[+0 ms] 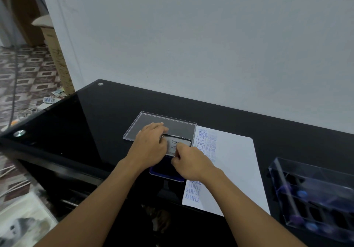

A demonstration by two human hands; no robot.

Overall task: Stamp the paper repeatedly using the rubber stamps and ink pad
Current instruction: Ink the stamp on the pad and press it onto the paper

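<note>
Curled round the left edge of the lid (181, 141), the left hand (151, 145) holds it raised on its hinge. The right hand (191, 165) has its fingertips bunched against the lid's lower part. Whether they pinch the lid itself or some small stamp I cannot tell.

The pad (164, 174) lies open on the desk (92, 124) under both hands. The paper (235, 170) is at its 3 o'clock, already printed down its left side. A clear tray (153, 124) sits at 12 o'clock, and the rack (316, 181) of stamps (302, 193) at 4 o'clock.

As I judge it, the glossy desk is the main risk. A sideways pull on the lid could skid the pad onto the sheet and smear the prints nearest it. Fingertips that brush the ink could mark the paper as well (the right wrist hangs right over it).

Most of the ink surface is hidden by the right hand, as is the middle of the printed column. I cannot tell whether pad and paper touch. The rack is blurred and cut off at the frame's edge, so its stamps show only as blue and purple knobs.
</note>
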